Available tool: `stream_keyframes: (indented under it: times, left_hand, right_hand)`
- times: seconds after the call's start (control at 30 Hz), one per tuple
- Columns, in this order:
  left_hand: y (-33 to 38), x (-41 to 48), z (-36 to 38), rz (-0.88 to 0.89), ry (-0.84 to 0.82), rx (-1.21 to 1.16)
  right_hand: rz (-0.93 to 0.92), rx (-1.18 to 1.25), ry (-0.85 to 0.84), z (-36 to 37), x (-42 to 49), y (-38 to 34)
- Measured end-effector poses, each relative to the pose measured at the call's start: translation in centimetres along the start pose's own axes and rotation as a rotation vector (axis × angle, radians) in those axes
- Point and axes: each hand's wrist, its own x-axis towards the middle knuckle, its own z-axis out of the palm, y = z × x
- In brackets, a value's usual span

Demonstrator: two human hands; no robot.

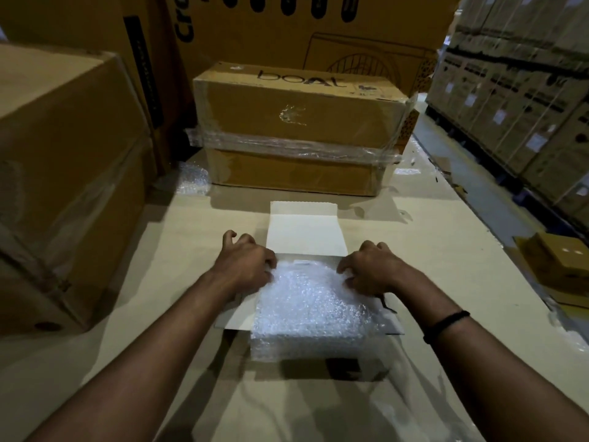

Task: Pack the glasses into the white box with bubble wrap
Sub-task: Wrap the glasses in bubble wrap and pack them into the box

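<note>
A white box point(306, 232) lies open on the cardboard work surface, its lid flap standing toward the far side. A bundle of bubble wrap point(309, 311) fills the box and spills over its near edge. The glasses are not visible; whatever is inside the wrap is hidden. My left hand point(245, 263) rests at the wrap's far left corner with fingers curled onto it. At the far right corner, my right hand point(369, 271) holds the wrap with curled fingers. A black band circles my right wrist.
A taped brown "boat" carton point(296, 129) stands just beyond the box. Large cartons point(63, 173) wall the left side. A small brown box point(561, 263) sits at the right edge. Loose bubble wrap point(191, 180) lies at the back left. Stacked cartons point(522, 100) line the aisle on the right.
</note>
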Motion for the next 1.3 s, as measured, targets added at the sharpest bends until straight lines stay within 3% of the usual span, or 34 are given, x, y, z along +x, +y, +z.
stream_keyframes:
  times: [0.13, 0.37, 0.5, 0.6, 0.73, 0.8, 1.07, 1.2, 1.3]
  left_hand:
    - [1.1, 0.3, 0.8, 0.025, 0.071, 0.100]
    - [-0.5, -0.5, 0.7, 0.096, 0.139, 0.068]
    - [0.6, -0.4, 0.9, 0.092, 0.030, 0.234]
    - [1.4, -0.2, 1.1, 0.072, 0.045, 0.303]
    - [0.8, -0.3, 0.7, 0.071, -0.077, 0.180]
    - [0.7, -0.4, 0.1, 0.081, -0.145, 0.141]
    - [2.2, -1.2, 0.5, 0.078, -0.066, 0.298]
    - [1.4, -1.9, -0.3, 0.120, -0.200, 0.189]
    - [1.9, -2.2, -0.3, 0.105, -0.275, 0.283]
  right_hand:
    - [-0.017, -0.148, 0.046, 0.5, -0.1, -1.3]
    - [-0.039, -0.063, 0.193, 0.2, -1.3, -0.2]
    - [-0.042, -0.215, 0.103, 0.8, -1.0, -1.2]
    - [-0.025, -0.233, 0.033, 0.8, -0.4, -1.8]
    - [-0.027, 0.013, -0.178, -0.4, -0.7, -0.6]
    - [-0.019, 0.093, -0.203, -0.9, -1.1, -0.4]
    - [-0.009, -0.199, 0.041, 1.3, -0.5, -3.0]
    - [-0.036, -0.084, -0.121, 0.3, -0.6, -1.8]
    - [-0.040, -0.011, -0.291, -0.6, -0.8, -1.5]
